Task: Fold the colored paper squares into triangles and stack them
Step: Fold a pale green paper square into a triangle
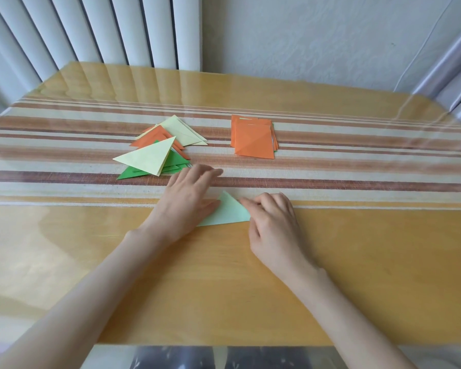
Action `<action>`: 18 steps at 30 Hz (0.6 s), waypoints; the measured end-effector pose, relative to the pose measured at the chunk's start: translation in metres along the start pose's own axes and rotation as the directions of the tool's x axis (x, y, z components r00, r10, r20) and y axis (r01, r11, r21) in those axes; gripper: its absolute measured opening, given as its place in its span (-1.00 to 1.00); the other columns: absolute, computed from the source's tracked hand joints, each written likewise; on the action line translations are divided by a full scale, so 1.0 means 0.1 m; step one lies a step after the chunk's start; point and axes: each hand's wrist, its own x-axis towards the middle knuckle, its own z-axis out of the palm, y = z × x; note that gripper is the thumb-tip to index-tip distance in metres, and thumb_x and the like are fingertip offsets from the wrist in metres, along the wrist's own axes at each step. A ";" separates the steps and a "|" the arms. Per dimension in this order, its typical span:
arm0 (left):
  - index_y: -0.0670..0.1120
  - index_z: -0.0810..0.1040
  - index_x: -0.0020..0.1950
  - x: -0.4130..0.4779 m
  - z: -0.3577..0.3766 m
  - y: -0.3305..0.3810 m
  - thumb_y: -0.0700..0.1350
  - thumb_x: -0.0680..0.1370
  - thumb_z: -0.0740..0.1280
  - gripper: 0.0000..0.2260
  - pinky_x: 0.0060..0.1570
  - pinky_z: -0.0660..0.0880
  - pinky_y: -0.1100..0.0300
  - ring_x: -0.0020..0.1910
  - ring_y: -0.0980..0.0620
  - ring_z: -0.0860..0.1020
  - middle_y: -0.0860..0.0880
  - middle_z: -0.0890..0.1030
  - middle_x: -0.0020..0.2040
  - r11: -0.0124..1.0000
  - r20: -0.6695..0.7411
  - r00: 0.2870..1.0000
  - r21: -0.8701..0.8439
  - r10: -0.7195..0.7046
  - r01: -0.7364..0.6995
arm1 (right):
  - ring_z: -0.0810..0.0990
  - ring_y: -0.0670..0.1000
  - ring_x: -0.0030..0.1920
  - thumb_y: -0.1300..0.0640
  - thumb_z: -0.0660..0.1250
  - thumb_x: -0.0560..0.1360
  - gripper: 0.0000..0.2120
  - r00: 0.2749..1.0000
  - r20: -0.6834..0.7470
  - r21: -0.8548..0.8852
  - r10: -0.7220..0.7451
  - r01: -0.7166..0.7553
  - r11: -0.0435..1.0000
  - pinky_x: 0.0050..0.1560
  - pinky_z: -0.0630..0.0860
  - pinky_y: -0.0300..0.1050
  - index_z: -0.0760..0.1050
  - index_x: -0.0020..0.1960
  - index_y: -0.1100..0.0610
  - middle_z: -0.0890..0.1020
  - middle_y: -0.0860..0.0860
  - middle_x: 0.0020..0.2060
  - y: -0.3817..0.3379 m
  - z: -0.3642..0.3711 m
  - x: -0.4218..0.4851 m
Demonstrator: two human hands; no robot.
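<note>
Head view, 1 frame.

- A pale green triangle [228, 213] is being held flat on the table [224, 275], between the two hands.
- L hand [189, 198]: fingers [208, 171] are being kept straight and relaxed, nothing clasped. The palm and thumb side is being pressed on the triangle's left part. The fingertips are being pointed past its apex, onto the striped runner [357, 166].
- R hand [273, 217]: fingers are being curled, w/ the tips [244, 202] being laid along the right edge. The right corner is being pinched under the tips and thumb, as far as can be seen. The corner itself is being hidden by the hand.
- Judged step: the crease on this sheet is being sharpened. The fold looks closed and no 2nd layer is being lifted.

Progress (judged):
- A pile [155, 153] of folded triangles is being kept just beyond the L fingertips, up and to the left. Pale yellow, orange and green pcs are being overlapped loosely, not squared up. An exact count is not being attempted, since several pcs are being covered by others.
- Orange squares [253, 139] are being stored unfolded, well beyond the R fingertips, in a slightly fanned stack. A green edge is being shown under the top sheet. The no. left cannot be told.
- So some folding is being counted as done. Left to do: this triangle to the pile, then the rest of the squares.
</note>
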 end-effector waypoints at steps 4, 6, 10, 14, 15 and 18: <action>-0.11 0.52 0.03 -0.01 -0.02 0.03 -0.11 0.48 0.44 -0.81 -0.01 0.38 0.02 -0.06 -0.08 0.38 -0.09 0.47 0.00 0.997 -0.012 0.998 -0.033 -0.065 0.065 | 0.48 0.19 -0.07 0.26 0.33 0.45 -0.74 0.971 -0.014 0.193 0.237 -0.230 0.954 0.03 0.46 0.10 0.58 0.12 0.23 0.58 0.11 -0.11 0.00 0.04 0.06; -0.04 0.58 -0.02 -0.03 -0.01 0.03 -0.03 0.52 0.32 -0.88 -0.07 0.40 0.04 -0.11 -0.06 0.40 -0.05 0.50 -0.06 1.000 -0.005 1.000 -0.001 -0.012 0.012 | 0.46 0.19 -0.05 0.27 0.39 0.44 -0.79 0.966 0.005 0.205 0.259 -0.254 0.945 0.02 0.46 0.13 0.59 0.07 0.23 0.57 0.12 -0.11 0.00 0.04 0.09; 0.01 0.67 -0.03 -0.07 0.02 0.03 0.03 0.52 0.16 -0.71 -0.13 0.40 0.10 -0.17 -0.01 0.38 -0.01 0.51 -0.13 0.995 -0.030 0.998 0.084 0.061 -0.058 | 0.47 0.18 -0.09 0.28 0.40 0.42 -0.84 0.973 -0.029 0.206 0.228 -0.217 0.954 -0.02 0.48 0.12 0.61 0.00 0.21 0.58 0.09 -0.16 0.01 0.06 0.09; -0.02 0.67 -0.09 -0.11 0.03 0.09 0.00 0.52 0.16 -0.70 -0.15 0.42 0.10 -0.19 -0.08 0.48 -0.02 0.52 -0.16 0.992 -0.069 0.997 0.121 0.045 -0.036 | 0.47 0.13 -0.18 0.28 0.34 0.38 -0.82 0.985 -0.119 0.193 0.128 -0.104 0.976 -0.12 0.45 -0.05 0.67 -0.09 0.14 0.54 0.01 -0.28 0.03 0.09 0.07; -0.04 0.67 -0.13 -0.11 0.03 0.09 0.01 0.51 0.16 -0.70 -0.16 0.42 0.07 -0.20 -0.11 0.49 -0.03 0.53 -0.16 0.994 -0.077 0.997 0.110 0.016 -0.007 | 0.48 0.13 -0.20 0.29 0.33 0.37 -0.81 0.986 -0.140 0.178 0.094 -0.068 0.982 -0.15 0.47 -0.03 0.68 -0.10 0.14 0.54 0.01 -0.31 0.03 0.09 0.06; -0.09 0.64 -0.17 -0.13 0.03 0.12 -0.03 0.48 0.27 -0.80 -0.18 0.43 0.04 -0.18 -0.13 0.49 -0.05 0.54 -0.16 0.993 -0.096 0.993 0.085 -0.072 0.080 | 0.44 0.09 -0.20 0.34 0.35 0.34 -0.79 0.984 -0.176 0.136 0.026 -0.002 0.991 -0.16 0.46 -0.03 0.69 -0.12 0.13 0.54 0.01 -0.32 0.04 0.11 0.04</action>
